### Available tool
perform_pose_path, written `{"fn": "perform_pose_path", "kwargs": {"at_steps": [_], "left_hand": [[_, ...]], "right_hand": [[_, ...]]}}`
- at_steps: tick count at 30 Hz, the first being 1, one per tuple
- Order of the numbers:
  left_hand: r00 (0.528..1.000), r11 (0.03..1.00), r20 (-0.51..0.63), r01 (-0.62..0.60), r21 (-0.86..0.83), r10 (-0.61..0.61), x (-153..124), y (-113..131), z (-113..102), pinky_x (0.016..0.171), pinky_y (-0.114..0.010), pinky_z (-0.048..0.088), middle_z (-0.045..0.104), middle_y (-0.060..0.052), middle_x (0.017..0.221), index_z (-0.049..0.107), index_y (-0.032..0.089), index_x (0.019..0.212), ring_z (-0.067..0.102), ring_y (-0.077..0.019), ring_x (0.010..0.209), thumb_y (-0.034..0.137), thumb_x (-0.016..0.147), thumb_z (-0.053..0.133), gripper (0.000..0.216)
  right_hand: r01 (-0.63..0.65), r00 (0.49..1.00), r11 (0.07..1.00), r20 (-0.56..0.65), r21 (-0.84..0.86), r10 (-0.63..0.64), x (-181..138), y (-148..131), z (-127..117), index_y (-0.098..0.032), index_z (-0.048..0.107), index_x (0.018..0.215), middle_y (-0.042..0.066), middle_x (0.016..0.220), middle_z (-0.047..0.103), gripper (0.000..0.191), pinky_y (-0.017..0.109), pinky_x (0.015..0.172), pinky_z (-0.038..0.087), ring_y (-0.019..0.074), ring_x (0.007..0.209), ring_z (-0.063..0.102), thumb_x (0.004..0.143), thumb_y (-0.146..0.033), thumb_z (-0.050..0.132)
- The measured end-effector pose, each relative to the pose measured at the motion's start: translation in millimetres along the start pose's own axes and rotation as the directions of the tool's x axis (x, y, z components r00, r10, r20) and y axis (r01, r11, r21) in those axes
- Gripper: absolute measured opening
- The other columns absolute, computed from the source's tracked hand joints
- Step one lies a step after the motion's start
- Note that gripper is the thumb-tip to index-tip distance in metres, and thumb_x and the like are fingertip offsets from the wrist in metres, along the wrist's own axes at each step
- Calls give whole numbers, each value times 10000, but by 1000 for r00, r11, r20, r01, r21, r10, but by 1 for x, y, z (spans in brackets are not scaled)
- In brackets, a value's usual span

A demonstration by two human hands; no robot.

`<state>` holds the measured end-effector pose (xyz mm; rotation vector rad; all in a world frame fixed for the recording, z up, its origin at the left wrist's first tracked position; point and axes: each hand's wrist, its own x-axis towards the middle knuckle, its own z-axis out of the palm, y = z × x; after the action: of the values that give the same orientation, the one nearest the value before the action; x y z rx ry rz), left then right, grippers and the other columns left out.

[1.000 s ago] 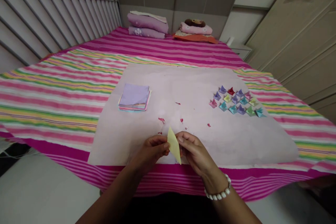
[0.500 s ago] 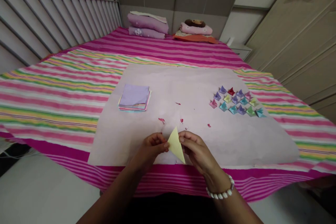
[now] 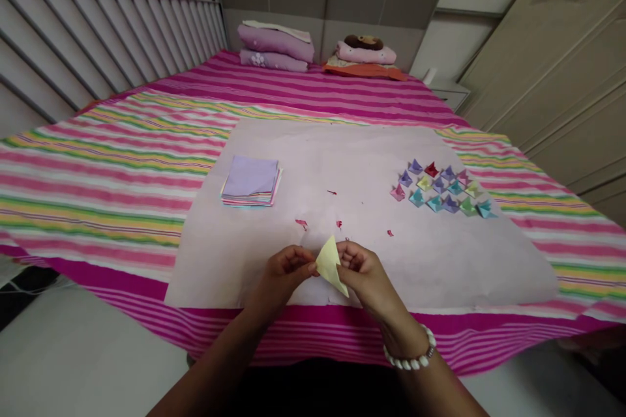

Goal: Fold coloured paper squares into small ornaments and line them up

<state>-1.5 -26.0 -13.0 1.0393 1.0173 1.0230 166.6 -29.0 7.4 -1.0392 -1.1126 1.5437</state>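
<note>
A pale yellow paper folded into a triangle (image 3: 330,264) is held up between both hands, above the near edge of a large pale sheet (image 3: 235,254). My left hand (image 3: 288,273) is closed, pinching the triangle's left corner between thumb and finger. On the other side, my right hand (image 3: 362,273) grips the long right edge, its thumb in front and the fingers behind the paper, partly hidden. A white bead bracelet (image 3: 413,359) circles my right wrist.
To the left lies a stack of coloured square papers (image 3: 251,179), lilac on top. Several small folded paper shapes (image 3: 439,186) sit in rows at the right. Red paper scraps (image 3: 301,223) dot the middle. Folded bedding (image 3: 276,45) rests by the headboard (image 3: 298,3).
The yellow triangle has shifted slightly right and tilted. My right thumb has moved onto its front near the right edge, and the edge there looks a little bent.
</note>
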Motion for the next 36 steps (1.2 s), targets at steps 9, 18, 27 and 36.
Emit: {"fn": "perform_pose_path", "kwargs": {"at_steps": [9, 18, 27, 36], "left_hand": [[863, 551, 266, -483, 681, 429, -15, 7, -1, 659, -257, 499, 506, -7, 983, 518, 351, 1268, 522, -108, 710, 83, 780, 575, 560], [746, 170, 381, -544, 822, 546, -13, 25, -12, 785, -358, 447, 536, -58, 998, 643, 278, 1128, 526, -191, 874, 58, 841, 488, 393], [784, 97, 540, -590, 802, 305, -8, 22, -7, 727, -363, 409, 655, -50, 902, 530, 255, 1248, 580, -216, 795, 62, 875, 462, 426], [814, 119, 525, -564, 817, 247, -9, 24, -7, 785, -361, 451, 665, -49, 959, 603, 202, 1000, 607, -220, 860, 126, 830, 619, 187]], "right_hand": [[138, 968, 871, -122, -471, -219, -2, 5, 7, -207, 648, 1035, -52, 620, 505, 309, 237, 515, 383, 121, 541, 455, 732, -180, 589], [150, 964, 801, -93, -580, -248, -3, 3, 7, -182, 614, 1113, -29, 655, 548, 356, 258, 525, 399, 129, 533, 476, 759, -197, 572], [148, 974, 823, -63, -549, -218, -3, 6, 7, -180, 565, 1191, -57, 637, 497, 452, 251, 529, 404, 114, 525, 469, 738, -170, 566], [133, 961, 816, -128, -563, -245, -1, 5, 10, -171, 652, 917, -20, 671, 527, 192, 235, 499, 373, 112, 537, 462, 758, -180, 546]]}}
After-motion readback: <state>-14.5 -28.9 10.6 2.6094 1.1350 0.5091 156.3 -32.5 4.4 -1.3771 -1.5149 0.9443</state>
